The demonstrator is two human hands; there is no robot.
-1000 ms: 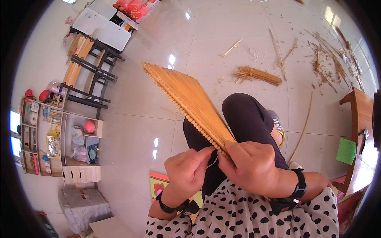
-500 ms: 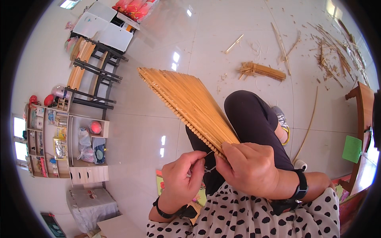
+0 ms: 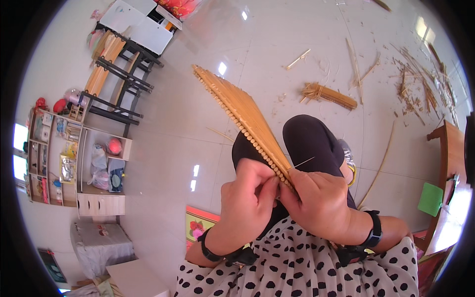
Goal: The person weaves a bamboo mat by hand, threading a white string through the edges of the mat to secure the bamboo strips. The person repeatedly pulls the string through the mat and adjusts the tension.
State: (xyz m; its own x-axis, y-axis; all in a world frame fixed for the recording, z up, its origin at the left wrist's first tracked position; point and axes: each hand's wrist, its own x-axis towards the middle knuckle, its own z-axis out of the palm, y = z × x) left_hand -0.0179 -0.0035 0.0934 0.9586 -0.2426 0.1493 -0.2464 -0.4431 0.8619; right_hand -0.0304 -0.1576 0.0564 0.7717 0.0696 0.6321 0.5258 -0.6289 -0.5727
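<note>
A fan-shaped panel of straw-coloured stalks stands tilted over my knees, a row of round cut ends along its left edge. My right hand is closed on its near corner, thumb on the near side. From the panel by my right fingers juts a thin needle, pointing right and away. My left hand is closed in a pinch against the cut ends, beside my right thumb. What lies between the left fingertips is hidden. A bit of white thread shows just below them.
On the floor ahead lies a tied bundle of stalks. Loose stalks and scraps are scattered at the far right. A wooden table stands at right, shelves and a black-framed rack at left.
The panel has turned more edge-on and its far tip has swung right. The needle now sticks out on the panel's right side. My left hand has moved right, up against the cut ends.
</note>
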